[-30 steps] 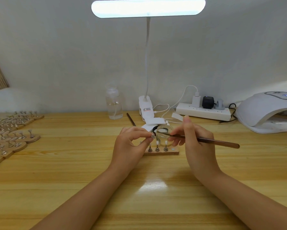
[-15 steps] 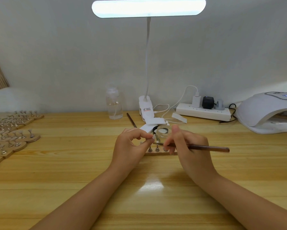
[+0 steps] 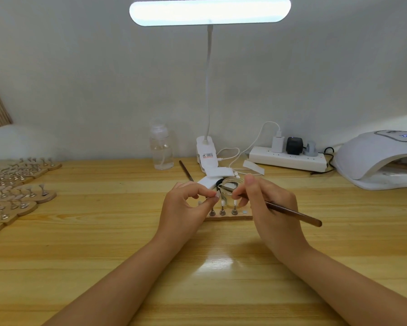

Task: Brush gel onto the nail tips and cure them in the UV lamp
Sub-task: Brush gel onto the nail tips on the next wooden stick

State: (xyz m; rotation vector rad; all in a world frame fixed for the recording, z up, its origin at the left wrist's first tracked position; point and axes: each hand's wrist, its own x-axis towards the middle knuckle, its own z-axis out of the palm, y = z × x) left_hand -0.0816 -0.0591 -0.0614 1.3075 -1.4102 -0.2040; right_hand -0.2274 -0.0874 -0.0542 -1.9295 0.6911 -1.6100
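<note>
Left hand pinching nail tip, right hand gripping brush over glass jar.

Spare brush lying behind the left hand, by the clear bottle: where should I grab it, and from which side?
Judging by its pose, take the spare brush at mid-handle with a pinch from above. It lies flat on the table, slim and angled away. Come from the left hand side; the lamp clip and white pads crowd its right.

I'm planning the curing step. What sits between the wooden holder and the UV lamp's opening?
Nothing visible. The holder lies mid-table; the table toward the lamp at far right shows bare. Only the right hand and its brush hover over that side.
</note>
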